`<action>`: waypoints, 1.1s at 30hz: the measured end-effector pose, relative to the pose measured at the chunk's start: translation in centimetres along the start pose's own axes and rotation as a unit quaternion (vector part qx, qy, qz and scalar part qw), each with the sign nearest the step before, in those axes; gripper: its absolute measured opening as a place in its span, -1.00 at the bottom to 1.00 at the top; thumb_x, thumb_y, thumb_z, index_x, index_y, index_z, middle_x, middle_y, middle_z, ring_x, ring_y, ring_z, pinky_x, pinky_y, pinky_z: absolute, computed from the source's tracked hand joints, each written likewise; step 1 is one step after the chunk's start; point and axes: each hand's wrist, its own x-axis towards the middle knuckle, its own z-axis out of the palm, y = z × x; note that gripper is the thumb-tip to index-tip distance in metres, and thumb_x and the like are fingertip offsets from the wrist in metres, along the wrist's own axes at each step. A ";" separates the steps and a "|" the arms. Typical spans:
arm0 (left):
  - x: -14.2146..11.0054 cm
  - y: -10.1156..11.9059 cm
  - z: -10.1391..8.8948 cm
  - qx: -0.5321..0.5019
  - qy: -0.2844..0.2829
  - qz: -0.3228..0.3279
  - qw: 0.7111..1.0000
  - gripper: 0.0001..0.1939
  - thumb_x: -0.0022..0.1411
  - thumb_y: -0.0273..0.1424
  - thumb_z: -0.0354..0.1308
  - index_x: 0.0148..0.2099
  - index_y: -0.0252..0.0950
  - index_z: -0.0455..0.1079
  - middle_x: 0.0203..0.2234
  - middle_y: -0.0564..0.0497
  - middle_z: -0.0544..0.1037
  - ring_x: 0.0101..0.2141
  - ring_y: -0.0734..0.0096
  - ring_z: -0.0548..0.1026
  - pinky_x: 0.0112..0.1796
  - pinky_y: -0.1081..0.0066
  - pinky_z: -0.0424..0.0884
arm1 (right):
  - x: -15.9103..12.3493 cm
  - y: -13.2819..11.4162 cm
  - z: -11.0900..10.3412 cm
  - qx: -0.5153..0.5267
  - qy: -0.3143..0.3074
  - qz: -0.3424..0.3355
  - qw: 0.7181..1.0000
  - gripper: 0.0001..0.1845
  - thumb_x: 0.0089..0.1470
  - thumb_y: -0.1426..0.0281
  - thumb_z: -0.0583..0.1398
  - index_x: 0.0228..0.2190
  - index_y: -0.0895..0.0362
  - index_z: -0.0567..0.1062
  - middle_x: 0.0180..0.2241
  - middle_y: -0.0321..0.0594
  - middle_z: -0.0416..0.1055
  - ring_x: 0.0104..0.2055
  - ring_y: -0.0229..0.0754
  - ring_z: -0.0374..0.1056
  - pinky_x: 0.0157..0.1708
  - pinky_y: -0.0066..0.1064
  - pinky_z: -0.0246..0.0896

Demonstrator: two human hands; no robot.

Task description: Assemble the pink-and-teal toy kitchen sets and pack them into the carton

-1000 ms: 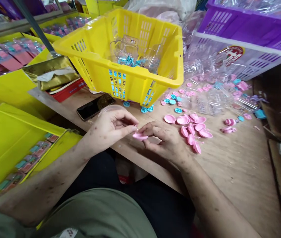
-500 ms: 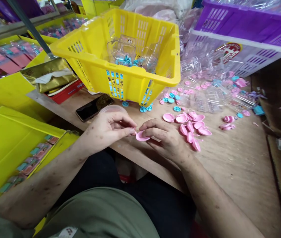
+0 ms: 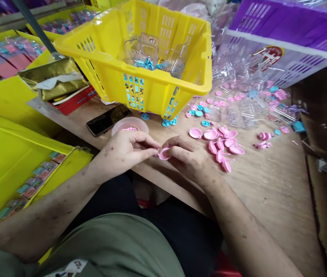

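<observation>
Shallow pink oval plastic dish (image 3: 164, 154) is clamped in R hand's (image 3: 190, 157) fingers, btwn both hands, above brown wooden table's (image 3: 275, 192) near edge; long axis part-hidden, can't be told. Tiny pink plastic bit (image 3: 158, 152) is apparently pinched by L hand (image 3: 123, 152) at dish's L end. R hand's nearer, approx. level.

From where I stand, I can make out just one word, and it is blurry. On the side of the red box (image 3: 77, 100), small white letters look like "sugus". The round red badge (image 3: 269, 57) on the pale crate (image 3: 301, 63) has a big white sign, but I can't read it.
</observation>
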 end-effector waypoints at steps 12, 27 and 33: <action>0.6 -0.9 1.2 -0.059 0.020 0.003 0.998 -0.65 0.19 -0.12 0.65 -0.18 -0.29 0.77 -0.28 -0.09 0.79 -0.21 0.17 0.78 -0.09 0.29 0.79 | -0.6 0.1 0.3 -0.027 0.063 0.011 0.998 -0.84 0.52 0.51 0.25 -0.14 0.00 0.52 -0.09 -0.13 0.64 -0.10 -0.07 0.61 -0.16 -0.20 0.58; -1.5 -1.7 -1.8 0.116 0.076 -0.003 0.990 -0.68 0.38 0.01 0.47 0.03 -0.03 0.69 0.11 -0.01 0.73 0.01 -0.07 0.75 0.26 -0.12 0.67 | -0.7 1.4 -0.9 -0.164 -0.062 0.185 0.967 -0.87 0.47 0.37 0.38 -0.18 0.11 0.56 -0.13 -0.10 0.60 -0.08 0.00 0.43 -0.05 -0.18 0.32; -0.5 -2.3 -2.6 0.241 -0.006 0.052 0.969 -0.71 0.43 0.01 0.39 -0.02 -0.02 0.72 -0.02 0.00 0.77 0.03 0.00 0.75 0.12 0.16 0.76 | -1.5 5.9 -3.9 -0.238 0.027 0.265 0.934 -0.88 0.44 0.33 0.36 -0.14 0.13 0.63 0.01 0.00 0.59 0.09 0.11 0.40 0.12 -0.07 0.34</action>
